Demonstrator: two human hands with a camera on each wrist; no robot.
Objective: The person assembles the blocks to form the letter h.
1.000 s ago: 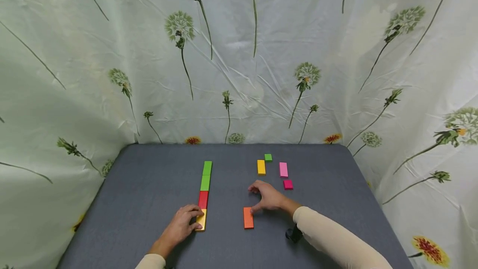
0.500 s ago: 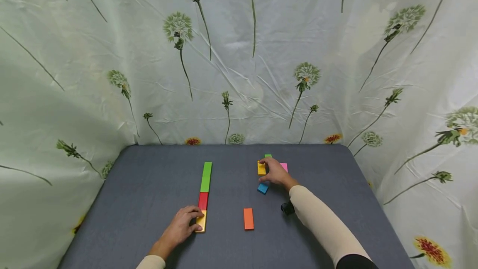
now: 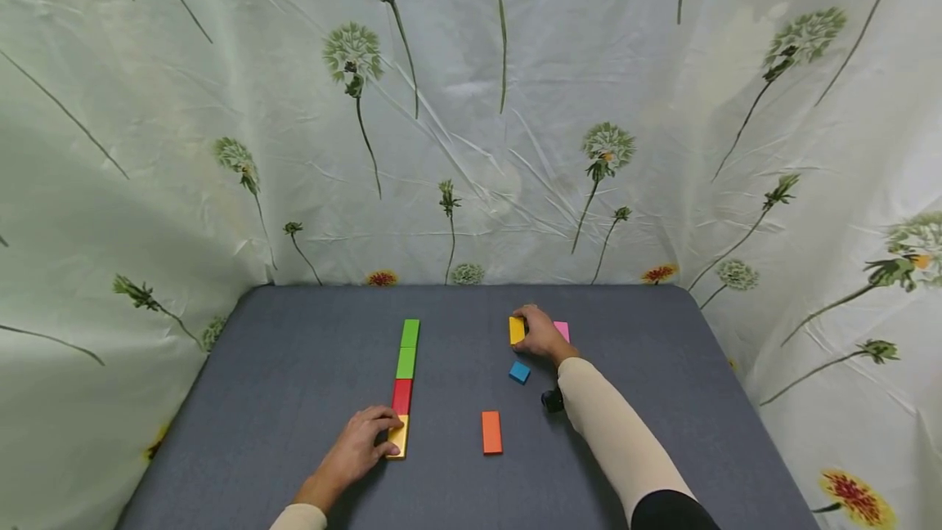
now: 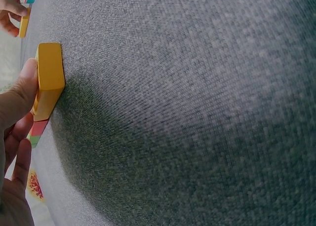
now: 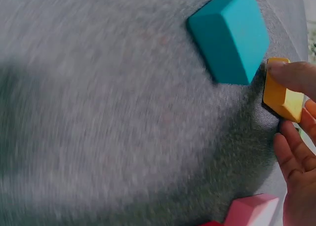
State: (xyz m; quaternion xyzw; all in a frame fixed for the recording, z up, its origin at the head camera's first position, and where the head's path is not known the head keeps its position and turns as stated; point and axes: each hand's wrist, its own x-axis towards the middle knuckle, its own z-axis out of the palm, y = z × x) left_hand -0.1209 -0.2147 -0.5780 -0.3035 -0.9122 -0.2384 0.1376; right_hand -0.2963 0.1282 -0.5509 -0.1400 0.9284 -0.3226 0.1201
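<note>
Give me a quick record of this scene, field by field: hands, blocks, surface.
left hand: grips the near yellow block at the row's end
row: yellow, red, two green, end to end
right hand: fingers on the far yellow block
loose blocks: blue, orange, pink
surface: grey table

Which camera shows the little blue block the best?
The right wrist view: the blue block fills the frame, close and unhidden. The head view shows it small, lying apart from the right hand. The left wrist view shows only a sliver.
</note>
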